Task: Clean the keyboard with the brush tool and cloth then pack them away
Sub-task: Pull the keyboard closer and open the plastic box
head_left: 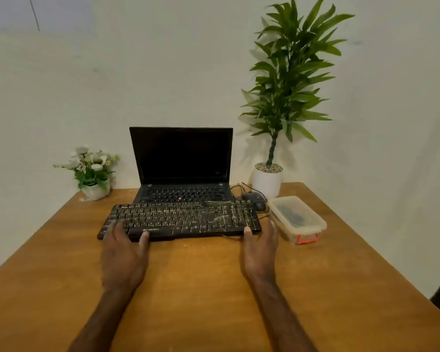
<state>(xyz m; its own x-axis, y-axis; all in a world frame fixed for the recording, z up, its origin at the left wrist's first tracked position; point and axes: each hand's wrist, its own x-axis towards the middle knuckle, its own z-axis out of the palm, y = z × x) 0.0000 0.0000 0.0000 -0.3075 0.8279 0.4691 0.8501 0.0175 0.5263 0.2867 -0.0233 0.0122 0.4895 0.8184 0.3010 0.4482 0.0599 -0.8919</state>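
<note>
Head view: left hand (pixel 123 246) and right hand (pixel 261 246) rest open on keyboard (pixel 181 219) ends; shoved toward 3 o'clock, it could hit the box (pixel 294 214).

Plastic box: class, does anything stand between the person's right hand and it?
Nothing visible does: only bare table separates the right hand from the plastic box, though its lid covers whatever is inside.

Both forearms stretch forward, left hand (pixel 123 252) and right hand (pixel 261 250) apart (fingers fairly straight, thumbs inward).
</note>
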